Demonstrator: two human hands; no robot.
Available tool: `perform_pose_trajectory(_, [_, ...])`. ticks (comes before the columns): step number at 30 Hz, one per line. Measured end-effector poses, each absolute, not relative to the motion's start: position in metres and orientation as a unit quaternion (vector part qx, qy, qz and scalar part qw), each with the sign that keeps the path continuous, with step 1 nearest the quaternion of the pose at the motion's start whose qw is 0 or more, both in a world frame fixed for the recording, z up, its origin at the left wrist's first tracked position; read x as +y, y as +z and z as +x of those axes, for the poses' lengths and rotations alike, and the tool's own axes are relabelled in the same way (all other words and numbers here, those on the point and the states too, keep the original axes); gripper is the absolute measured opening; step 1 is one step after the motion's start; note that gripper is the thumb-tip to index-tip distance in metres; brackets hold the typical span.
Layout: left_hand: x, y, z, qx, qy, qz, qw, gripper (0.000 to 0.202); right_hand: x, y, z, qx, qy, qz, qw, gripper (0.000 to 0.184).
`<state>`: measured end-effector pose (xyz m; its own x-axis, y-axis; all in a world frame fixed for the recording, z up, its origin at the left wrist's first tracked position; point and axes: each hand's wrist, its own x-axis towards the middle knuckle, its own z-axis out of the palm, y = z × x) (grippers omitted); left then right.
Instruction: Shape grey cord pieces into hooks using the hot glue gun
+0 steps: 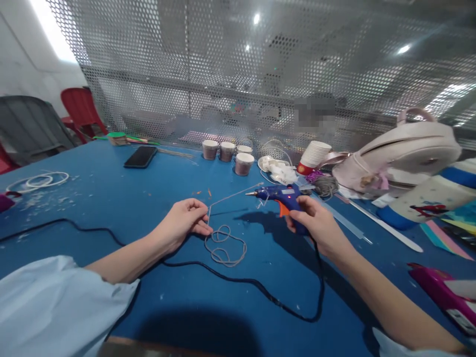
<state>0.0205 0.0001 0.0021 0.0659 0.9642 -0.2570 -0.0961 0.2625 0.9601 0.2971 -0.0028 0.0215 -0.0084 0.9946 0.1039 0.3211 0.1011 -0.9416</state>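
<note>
My left hand [189, 218] is closed, thumb and fingertips pinching a thin grey cord [209, 218]. From that pinch a straight, thin stick-like length [236, 195] slants up to the right; whether it is cord pulled stiff or a cord-wrapped wire I cannot tell. The slack cord lies in loose loops on the blue table [156, 307] just below the fingers. Wrapped round the handle of a blue glue gun [288, 193] is my right hand [312, 218]. Its nozzle points left, close to the slanted length, and a small red light shows on its body. The orange trigger [284, 208] is visible.
The gun's black cable [238, 280] snakes across the table. Behind stand several small cups [244, 164], stacked paper cups [314, 156] and grey yarn [326, 186]. At right are a pale bag [401, 153], a bottle [427, 198] and a magenta tool [442, 292]; a phone [140, 156] lies left.
</note>
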Motion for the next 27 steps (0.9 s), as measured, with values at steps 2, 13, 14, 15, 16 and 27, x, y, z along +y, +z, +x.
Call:
perform_pose_trajectory(2, [0.000, 0.002, 0.021, 0.521, 0.449, 0.412, 0.597, 0.010, -0.009, 0.022, 0.292, -0.596, 0.401, -0.523, 0.459, 0.023])
perform_pose_trajectory(13, [-0.004, -0.004, 0.027, 0.527, 0.423, 0.429, 0.600, 0.008, -0.027, 0.010, 0.266, -0.668, 0.380, -0.525, 0.366, 0.022])
perform_pose_trajectory(14, [-0.004, -0.005, 0.028, 0.527, 0.420, 0.430, 0.601, 0.008, -0.028, 0.010, 0.264, -0.670, 0.389, -0.525, 0.354, 0.022])
perform_pose_trajectory(15, [-0.004, -0.005, 0.028, 0.527, 0.418, 0.431, 0.602, 0.008, -0.029, 0.011, 0.261, -0.672, 0.404, -0.522, 0.338, 0.022])
perform_pose_trajectory(16, [-0.003, -0.005, 0.028, 0.526, 0.416, 0.433, 0.602, 0.009, -0.030, 0.011, 0.259, -0.674, 0.417, -0.517, 0.324, 0.021])
perform_pose_trajectory(27, [-0.002, -0.009, 0.030, 0.514, 0.406, 0.451, 0.606, 0.012, -0.027, -0.001, 0.250, -0.688, 0.386, -0.555, 0.264, 0.037])
